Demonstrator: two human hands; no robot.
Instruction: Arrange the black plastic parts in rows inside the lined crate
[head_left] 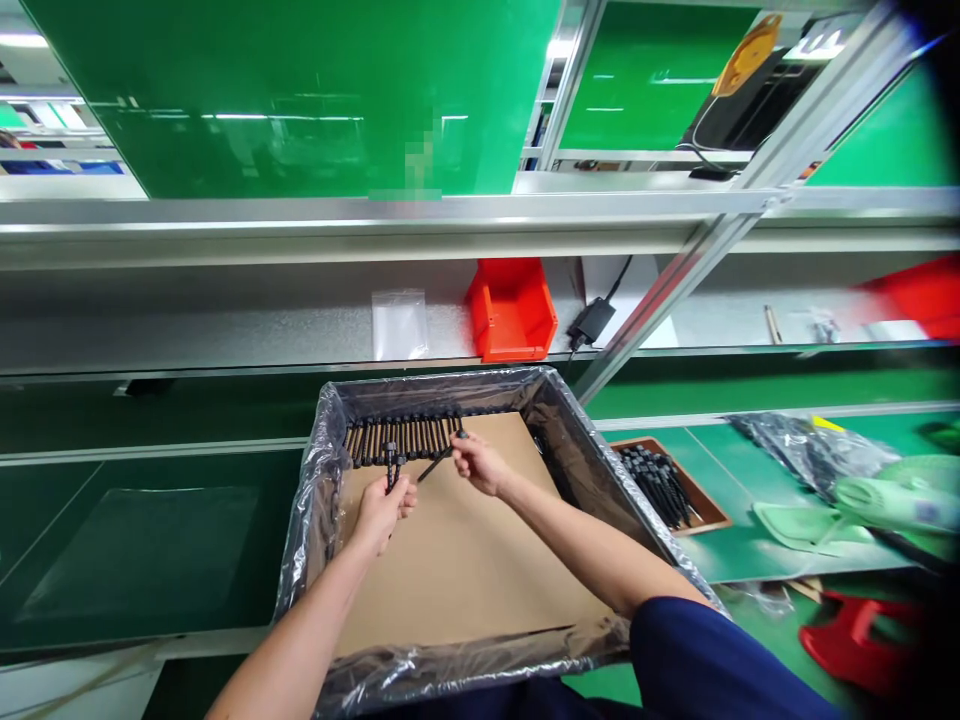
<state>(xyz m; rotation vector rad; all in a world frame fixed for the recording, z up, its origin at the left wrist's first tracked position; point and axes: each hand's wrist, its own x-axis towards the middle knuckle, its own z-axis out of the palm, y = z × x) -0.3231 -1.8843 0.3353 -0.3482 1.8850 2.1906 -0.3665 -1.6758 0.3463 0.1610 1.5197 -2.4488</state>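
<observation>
Head view. The landmark is the deep box lined with clear, wrinkled plastic film [296, 560]. Inside it, a flat brown cardboard sheet [465, 570] carries a close row of slender black rods with thicker heads [405, 438] along the box's far side.

Above the sheet, within the box's walls, the left hand [385, 508] has its grip closed around at least two black rods [391, 462], heads upward. The right hand [480, 466] has its grip pinched on a single slanting black rod [436, 464] near its headed end; whether its lower tip touches the left hand cannot be told.

To the right of the box, a shallow brown tray [712, 525] on the green surface [731, 555] holds a loose heap of similar black rods [654, 485].

Handling, as judged: the rods look light and stiff (metal or plastic, not determinable), probably smooth enough to slip when bunched. Best hold: thumb and fingertips just below the head. The box's film looks soft and liable to snag.
</observation>
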